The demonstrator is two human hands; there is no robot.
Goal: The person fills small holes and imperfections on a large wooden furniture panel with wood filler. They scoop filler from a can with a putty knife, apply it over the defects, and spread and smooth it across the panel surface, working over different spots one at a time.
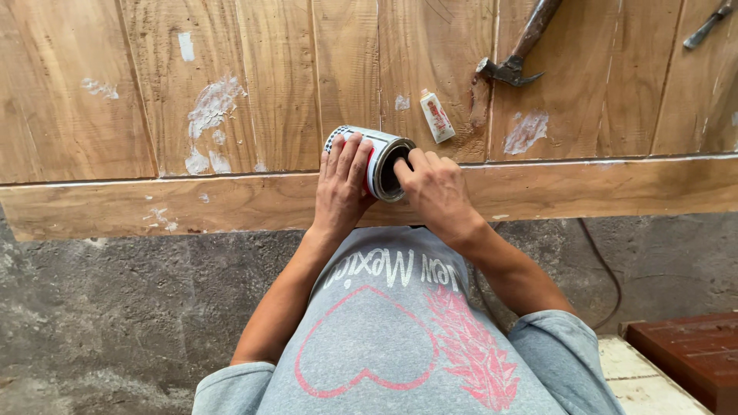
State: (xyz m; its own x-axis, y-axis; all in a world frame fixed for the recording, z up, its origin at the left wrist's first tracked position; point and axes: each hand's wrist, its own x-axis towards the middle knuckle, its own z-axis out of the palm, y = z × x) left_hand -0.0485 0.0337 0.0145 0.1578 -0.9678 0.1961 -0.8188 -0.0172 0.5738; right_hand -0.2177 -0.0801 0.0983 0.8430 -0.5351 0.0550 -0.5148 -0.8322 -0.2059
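Right now both hands meet on a tin [382,160] lying on its side on the wood panel [254,84], near the panel's lower rail, open mouth tilted toward the person's right. Left hand [343,180] wraps the tin's body from above, fingers close together and curled over the curve w/ thumb hidden underneath, so it's clamped on the tin. Right hand [435,187] sits at the mouth, fingers bunched, tips pressed at or just inside the rim; can't tell if anything is pinched between them.

Tin is metal w/ a checkered band at its far end and a red-and-white label. Inside looks dark, contents not readable.

Just past the tin, up and to the right, a small white tube [437,116] lies on the boards, apart from both hands. Further right a claw hammer [516,55] rests head-down on the wood, handle running off the top edge. Another tool [709,25] shows in the top right corner, too cut off to ID.

White filler patches [214,107] dot the boards in several spots. Below the panel is rough grey concrete floor [115,307]. A dark cable [607,277] curves across it at right, near a red-brown slab [688,353] in the bottom corner. Person wears a grey tee [400,338] w/ a pink heart.
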